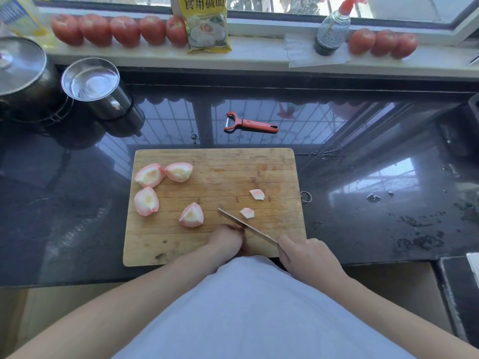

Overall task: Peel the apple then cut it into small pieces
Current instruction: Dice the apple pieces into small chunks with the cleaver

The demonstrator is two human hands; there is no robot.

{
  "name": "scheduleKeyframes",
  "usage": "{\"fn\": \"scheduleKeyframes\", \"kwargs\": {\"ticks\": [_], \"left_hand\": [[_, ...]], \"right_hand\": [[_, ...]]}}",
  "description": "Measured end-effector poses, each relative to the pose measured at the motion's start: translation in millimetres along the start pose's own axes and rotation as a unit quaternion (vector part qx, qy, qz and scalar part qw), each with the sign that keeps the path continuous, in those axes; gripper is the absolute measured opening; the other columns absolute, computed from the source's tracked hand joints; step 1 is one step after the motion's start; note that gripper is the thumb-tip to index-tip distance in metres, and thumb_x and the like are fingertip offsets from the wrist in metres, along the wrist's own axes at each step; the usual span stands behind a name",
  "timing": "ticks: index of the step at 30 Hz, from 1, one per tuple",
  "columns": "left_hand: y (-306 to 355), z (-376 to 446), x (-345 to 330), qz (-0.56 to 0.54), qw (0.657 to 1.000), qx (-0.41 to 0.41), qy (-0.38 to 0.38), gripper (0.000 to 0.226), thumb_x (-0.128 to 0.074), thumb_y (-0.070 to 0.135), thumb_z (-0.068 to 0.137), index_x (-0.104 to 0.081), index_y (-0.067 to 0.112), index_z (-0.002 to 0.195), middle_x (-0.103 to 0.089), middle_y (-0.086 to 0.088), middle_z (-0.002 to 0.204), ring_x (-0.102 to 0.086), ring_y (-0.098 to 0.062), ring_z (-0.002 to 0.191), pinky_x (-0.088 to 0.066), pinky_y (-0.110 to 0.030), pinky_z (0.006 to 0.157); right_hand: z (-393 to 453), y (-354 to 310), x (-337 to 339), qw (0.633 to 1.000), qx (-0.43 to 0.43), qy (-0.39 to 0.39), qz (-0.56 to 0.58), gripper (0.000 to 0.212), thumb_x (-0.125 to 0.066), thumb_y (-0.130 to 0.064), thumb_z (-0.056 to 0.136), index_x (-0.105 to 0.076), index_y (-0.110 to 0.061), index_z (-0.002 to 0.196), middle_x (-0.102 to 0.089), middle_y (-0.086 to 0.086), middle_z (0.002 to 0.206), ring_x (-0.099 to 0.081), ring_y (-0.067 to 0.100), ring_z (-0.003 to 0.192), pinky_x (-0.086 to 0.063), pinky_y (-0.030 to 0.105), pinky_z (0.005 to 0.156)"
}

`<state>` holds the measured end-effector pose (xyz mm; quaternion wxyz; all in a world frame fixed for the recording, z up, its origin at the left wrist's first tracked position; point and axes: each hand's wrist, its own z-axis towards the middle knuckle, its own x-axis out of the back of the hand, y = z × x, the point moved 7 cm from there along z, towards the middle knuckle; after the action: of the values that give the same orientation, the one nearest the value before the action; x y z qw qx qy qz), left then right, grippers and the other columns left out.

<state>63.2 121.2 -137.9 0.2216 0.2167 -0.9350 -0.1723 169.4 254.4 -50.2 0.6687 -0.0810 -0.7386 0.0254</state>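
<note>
Several peeled apple chunks lie on the wooden cutting board (233,167): two at the far left (149,174) (179,171), one below them (146,201), one near the middle (191,215). Two small cut pieces (257,194) (247,212) lie to the right of the blade. My right hand (305,257) grips the handle of a knife (246,225) whose blade slants across the board's near edge. My left hand (226,242) is curled over something on the board right against the blade; what it holds is hidden under the fingers.
A red peeler (250,123) lies on the dark glossy counter beyond the board. A steel cup (97,88) and a lidded pot (23,71) stand at the far left. Tomatoes (124,29), a yellow packet (207,24) and a spray bottle (333,29) line the windowsill. Wet patches mark the counter at right.
</note>
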Motion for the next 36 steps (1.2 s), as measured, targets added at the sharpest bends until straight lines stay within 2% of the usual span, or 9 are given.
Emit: {"fn": "scheduleKeyframes", "kwargs": {"ticks": [4,8,10,12,13,18,23,30,36], "left_hand": [[0.4,-5.6,-3.8,-0.078,0.996,0.038,-0.007,0.032,-0.051,0.017,0.107,-0.058,0.011,0.076,-0.061,0.0,0.062,-0.057,-0.006,0.039,-0.037,-0.013,0.033],[0.9,-15.8,-1.0,-0.17,0.981,0.095,-0.019,0.038,-0.05,0.029,0.109,-0.053,0.009,0.077,-0.049,0.004,0.03,-0.043,-0.005,0.019,-0.032,-0.014,0.026],[-0.4,-14.2,-1.6,-0.204,0.973,0.101,-0.025,0.032,-0.051,0.024,0.108,-0.058,0.004,0.084,-0.058,-0.002,0.039,-0.056,-0.008,0.032,-0.05,-0.014,0.042],[-1.5,-13.9,-3.5,-0.27,0.957,0.097,-0.03,0.024,-0.056,0.019,0.104,-0.065,-0.002,0.098,-0.071,-0.013,0.064,-0.07,-0.023,0.056,-0.065,-0.037,0.073],[-3.1,-14.2,-3.1,-0.287,0.952,0.099,-0.028,0.023,-0.058,0.019,0.103,-0.068,-0.002,0.1,-0.073,-0.016,0.072,-0.071,-0.028,0.061,-0.064,-0.043,0.075],[-6.3,-8.4,3.9,-0.3,0.95,0.092,0.0,0.023,-0.061,0.017,0.101,-0.067,-0.002,0.09,-0.071,-0.016,0.077,-0.068,-0.029,0.066,-0.061,-0.039,0.073],[-7.9,-6.2,7.8,-0.296,0.95,0.096,0.003,0.021,-0.06,0.015,0.101,-0.068,-0.002,0.093,-0.073,-0.018,0.08,-0.07,-0.033,0.071,-0.061,-0.046,0.085],[-6.1,-4.2,-3.1,-0.312,0.943,0.112,-0.043,0.026,-0.057,0.015,0.104,-0.069,-0.008,0.107,-0.077,-0.023,0.096,-0.074,-0.033,0.079,-0.064,-0.035,0.071],[-3.7,-5.8,-3.1,-0.335,0.934,0.123,-0.033,0.026,-0.05,0.016,0.107,-0.067,0.0,0.095,-0.072,-0.016,0.084,-0.067,-0.025,0.067,-0.06,-0.03,0.062]], "right_hand": [[0.8,-0.6,-3.1,1.0,0.003,-0.012,-0.009,0.042,-0.085,-0.005,0.058,-0.045,-0.017,0.065,-0.035,-0.003,0.041,-0.012,0.024,0.038,-0.014,0.022,0.037],[1.7,4.1,2.4,0.999,-0.019,-0.015,0.027,0.043,-0.08,-0.003,0.065,-0.04,-0.018,0.067,-0.028,-0.005,0.046,-0.016,0.026,0.039,-0.018,0.025,0.037],[4.6,8.3,1.6,0.998,-0.042,-0.032,0.041,0.048,-0.075,-0.003,0.071,-0.03,-0.02,0.071,-0.025,-0.007,0.05,-0.024,0.03,0.037,-0.023,0.028,0.036],[7.1,12.5,-2.0,0.996,-0.066,-0.045,0.04,0.046,-0.071,-0.006,0.077,-0.028,-0.021,0.073,-0.033,-0.004,0.049,-0.033,0.032,0.038,-0.029,0.031,0.036],[8.1,13.6,-4.5,0.995,-0.077,-0.047,0.04,0.043,-0.069,-0.008,0.079,-0.029,-0.021,0.074,-0.04,-0.002,0.05,-0.036,0.033,0.04,-0.032,0.032,0.037],[10.9,6.2,-21.0,0.985,-0.118,-0.1,0.076,0.019,-0.049,-0.021,0.096,-0.035,-0.021,0.082,-0.061,0.006,0.071,-0.055,0.037,0.059,-0.05,0.042,0.053],[13.6,-1.6,-25.9,0.976,-0.135,-0.14,0.098,0.01,-0.042,-0.022,0.1,-0.049,-0.016,0.095,-0.066,0.004,0.083,-0.062,0.032,0.074,-0.054,0.044,0.067],[23.0,-5.9,-25.4,0.971,-0.149,-0.156,0.103,0.01,-0.042,-0.023,0.1,-0.047,-0.015,0.094,-0.066,0.006,0.087,-0.061,0.036,0.082,-0.05,0.042,0.067],[18.7,-6.4,-10.8,0.972,-0.166,-0.135,0.099,0.012,-0.042,-0.021,0.1,-0.037,-0.018,0.089,-0.065,0.006,0.086,-0.059,0.039,0.077,-0.044,0.04,0.063]]}}
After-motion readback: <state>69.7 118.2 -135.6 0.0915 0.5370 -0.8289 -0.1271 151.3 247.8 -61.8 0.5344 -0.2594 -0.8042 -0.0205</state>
